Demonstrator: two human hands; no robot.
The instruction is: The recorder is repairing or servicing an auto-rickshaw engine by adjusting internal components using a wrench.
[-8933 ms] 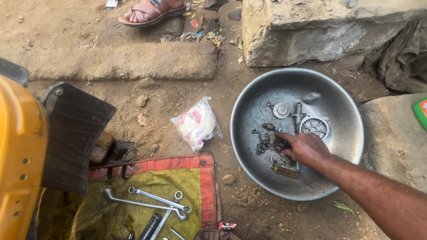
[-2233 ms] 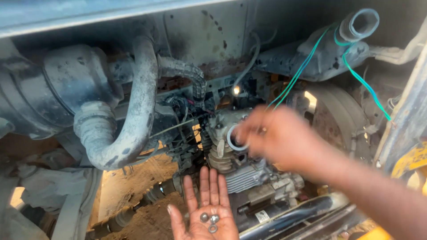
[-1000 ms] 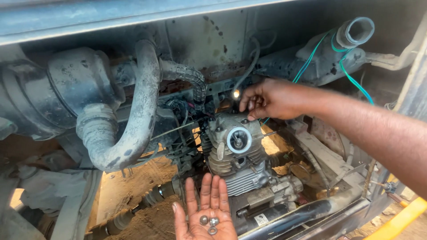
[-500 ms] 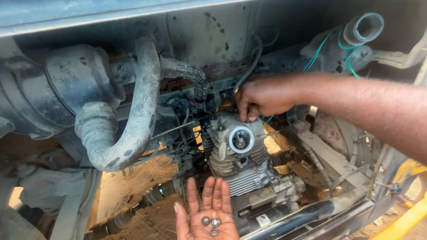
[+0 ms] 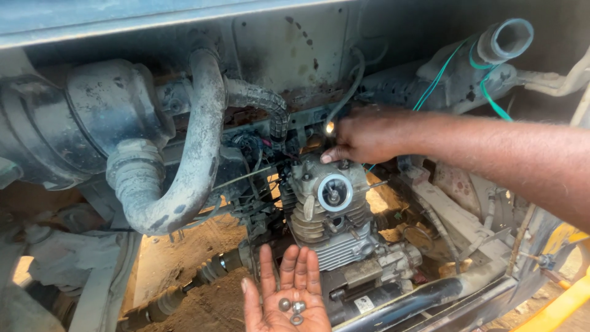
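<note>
A grimy finned grey metal engine (image 5: pixel 332 215) sits under the vehicle body, beside a thick curved dusty hose (image 5: pixel 184 178). The right hand (image 5: pixel 362 138) pinches closed at the engine's top edge; what it grips is hidden. The left hand (image 5: pixel 287 301) lies open, palm up, cradling small silvery nuts and washers (image 5: pixel 292 307).

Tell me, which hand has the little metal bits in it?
The left hand, palm up at the bottom, holds the small nuts. The right hand reaches onto the engine instead.
</note>
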